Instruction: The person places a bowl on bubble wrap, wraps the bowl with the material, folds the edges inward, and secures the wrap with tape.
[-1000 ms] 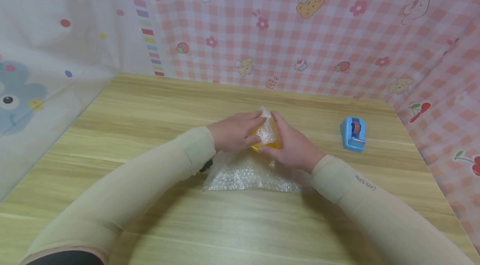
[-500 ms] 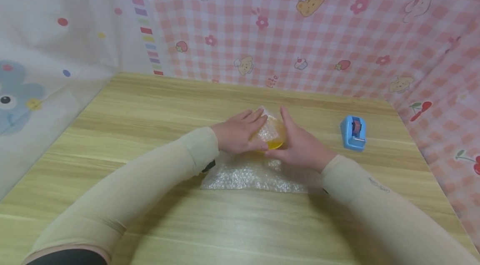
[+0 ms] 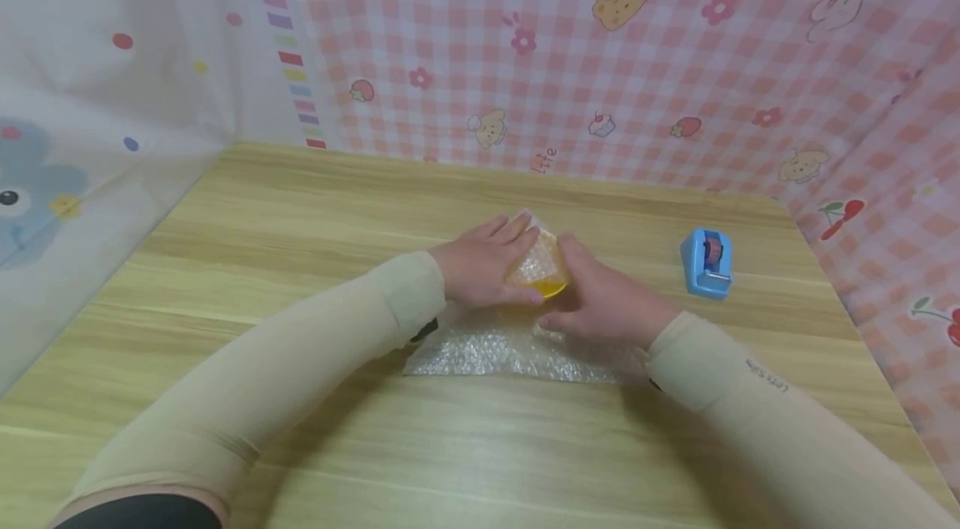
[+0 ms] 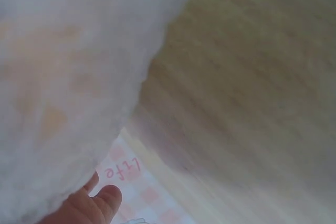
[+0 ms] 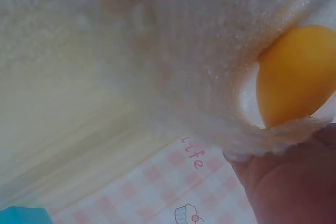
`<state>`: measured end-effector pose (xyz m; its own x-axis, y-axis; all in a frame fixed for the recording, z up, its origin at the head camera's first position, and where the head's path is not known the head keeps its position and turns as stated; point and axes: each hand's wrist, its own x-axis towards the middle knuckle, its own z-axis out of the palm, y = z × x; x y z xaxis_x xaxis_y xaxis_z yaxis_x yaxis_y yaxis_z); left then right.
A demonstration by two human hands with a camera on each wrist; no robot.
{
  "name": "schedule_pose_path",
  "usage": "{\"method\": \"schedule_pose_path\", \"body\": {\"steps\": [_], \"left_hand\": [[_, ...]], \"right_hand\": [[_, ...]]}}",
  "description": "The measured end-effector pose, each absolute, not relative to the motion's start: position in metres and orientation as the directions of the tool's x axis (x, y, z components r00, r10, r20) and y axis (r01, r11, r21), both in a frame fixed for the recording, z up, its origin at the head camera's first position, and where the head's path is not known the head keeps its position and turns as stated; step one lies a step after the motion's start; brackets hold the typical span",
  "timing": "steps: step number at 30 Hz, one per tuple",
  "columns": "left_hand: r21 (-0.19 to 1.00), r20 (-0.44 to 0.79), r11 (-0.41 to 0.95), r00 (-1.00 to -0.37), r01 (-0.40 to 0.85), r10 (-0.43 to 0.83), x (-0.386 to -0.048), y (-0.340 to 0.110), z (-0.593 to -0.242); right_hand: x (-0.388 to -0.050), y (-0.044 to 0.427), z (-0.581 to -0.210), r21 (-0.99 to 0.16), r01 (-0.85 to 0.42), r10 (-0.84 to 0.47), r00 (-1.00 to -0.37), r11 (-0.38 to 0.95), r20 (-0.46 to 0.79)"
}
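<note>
A smooth, rounded yellow object [image 3: 552, 288] lies partly wrapped in clear bubble wrap [image 3: 517, 350] at the middle of the table; its exact kind is hidden. One corner of the wrap is folded up over it. My left hand [image 3: 483, 265] rests on the left side of this fold, fingers straight and spread. From the right, my right hand [image 3: 611, 296] holds the wrap's right side, its fingers bent beside the yellow object and its thumb lower down. In the right wrist view the yellow object [image 5: 299, 77] shows through an opening in the wrap, beside the right hand [image 5: 294, 182].
A blue tape dispenser [image 3: 707, 264] with a roll of tape stands to the right of the hands on the wooden table [image 3: 300, 212]. A pink checked cloth [image 3: 480, 37] hangs behind the table, and a white patterned one [image 3: 150, 87] on the left.
My right hand has shifted a little right and down, its fingers opening away from the yellow object and then bending in again. My left hand has flattened and slid slightly right over the fold.
</note>
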<state>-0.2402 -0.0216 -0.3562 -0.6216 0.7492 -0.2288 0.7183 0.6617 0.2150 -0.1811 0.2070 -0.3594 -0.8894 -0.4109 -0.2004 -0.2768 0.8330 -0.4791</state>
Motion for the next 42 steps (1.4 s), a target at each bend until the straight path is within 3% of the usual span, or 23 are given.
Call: {"method": "schedule_pose_path", "body": {"steps": [19,27,42], "left_hand": [[0.162,-0.202,0.688,-0.659,0.707,0.725,-0.239,-0.011,-0.360],[0.171,-0.200,0.707,-0.679,0.686,0.706,-0.234,-0.010,-0.360],[0.165,-0.199,0.731,-0.703,0.663,0.683,-0.233,-0.007,-0.362]], "right_hand": [[-0.177,0.204,-0.359,-0.296,-0.340,-0.415,-0.877,0.893,-0.243],[-0.175,0.204,-0.359,-0.238,-0.412,-0.460,-0.863,0.879,-0.206],[-0.175,0.204,-0.360,-0.244,-0.399,-0.453,-0.861,0.884,-0.230]]}}
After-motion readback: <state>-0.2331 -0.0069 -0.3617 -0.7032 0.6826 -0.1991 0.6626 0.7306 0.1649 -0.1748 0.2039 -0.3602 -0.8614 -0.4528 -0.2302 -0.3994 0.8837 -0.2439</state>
